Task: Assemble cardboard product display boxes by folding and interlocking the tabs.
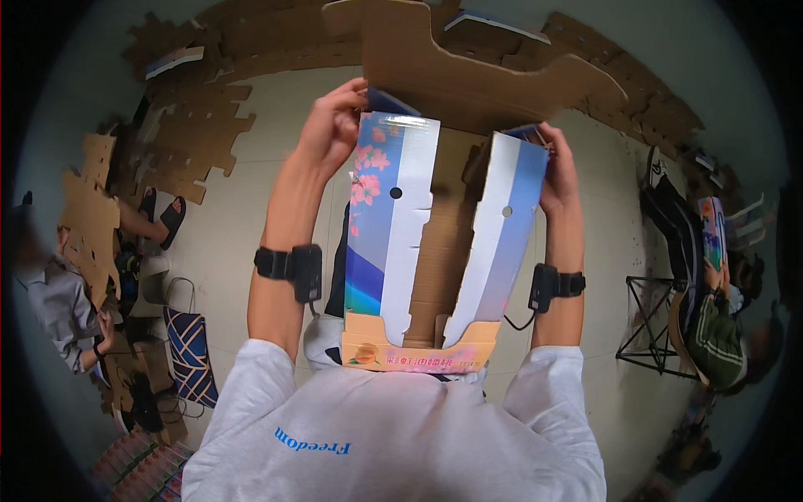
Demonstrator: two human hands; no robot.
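A partly folded cardboard box rests against my body, its long sides printed blue and white with pink blossoms. Its near end panel is peach-coloured and stands up at my chest. At the far end a large brown end flap is raised and unfolded. My left hand is closed round the far left corner, with fingertips behind a small blue tab. Gripping the far right corner, my right hand has its fingers by another folded tab. Both side panels lean inward over the brown inside, leaving a gap between them.
Flat brown cardboard sheets lie on the pale floor at the far left. A patterned bag stands to the left. One person handles cardboard at the left; another holds a printed box at the right, near a black-framed stool.
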